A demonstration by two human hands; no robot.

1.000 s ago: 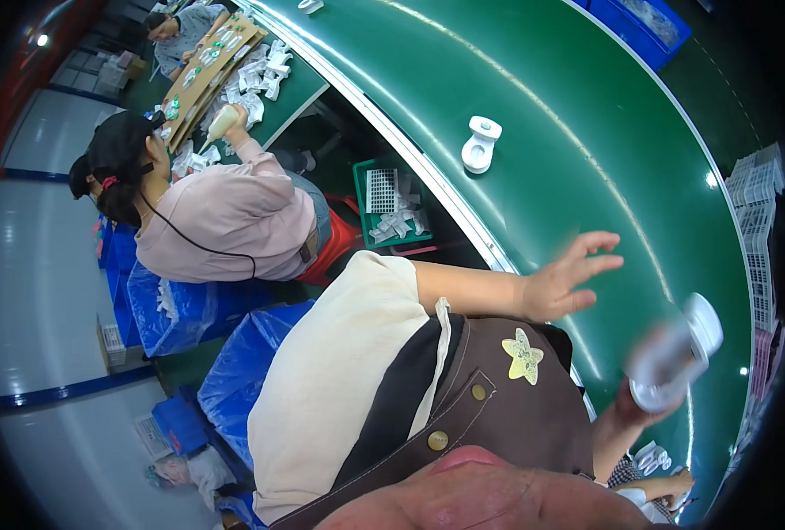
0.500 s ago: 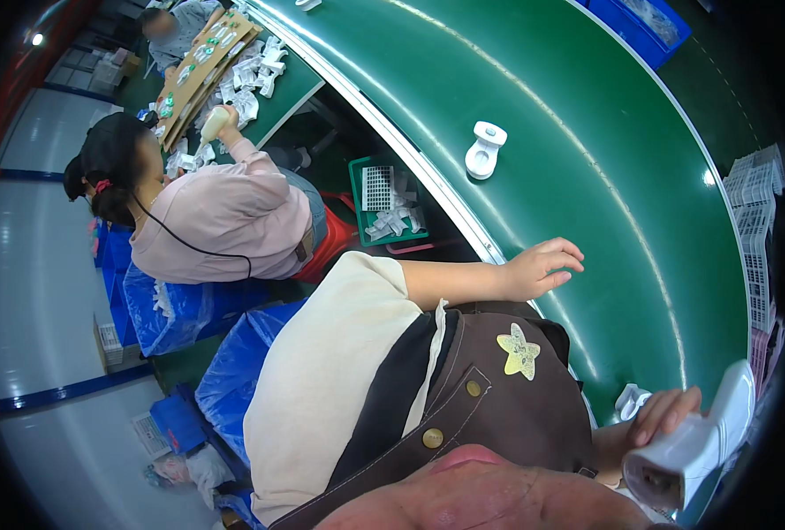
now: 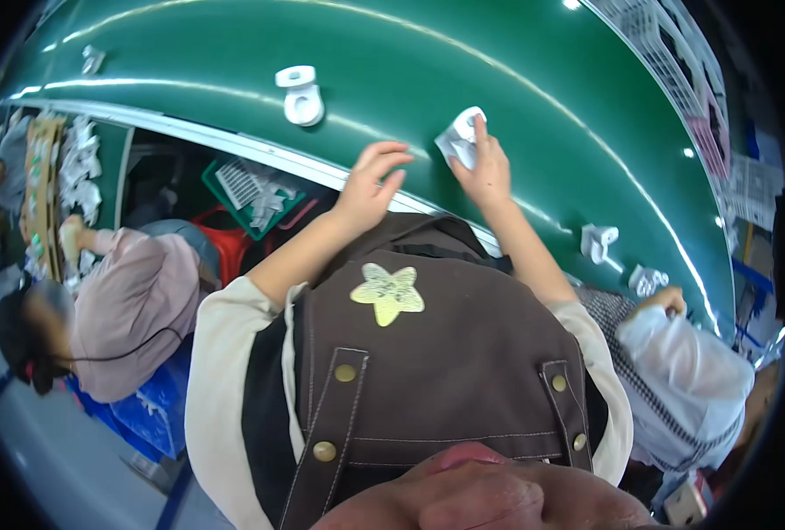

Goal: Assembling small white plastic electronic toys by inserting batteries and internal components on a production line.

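Note:
My right hand grips a white toilet-shaped plastic piece, with the index finger stretched along its top. The piece is at or just above the green work surface; I cannot tell whether it touches. My left hand hovers by the near edge with its fingers apart, holding nothing. Beyond it and to the left stands another white toilet-shaped piece, with a tank-like block and a round bowl opening.
More white pieces lie at the right and far left. At the right, a co-worker's hand is beside a white piece. A co-worker in pink sits left, near a green crate. White racks line the far right.
My view has swung to the right. My right hand, with a white piece in it, now appears in front of me over the green surface. My left hand remains free.

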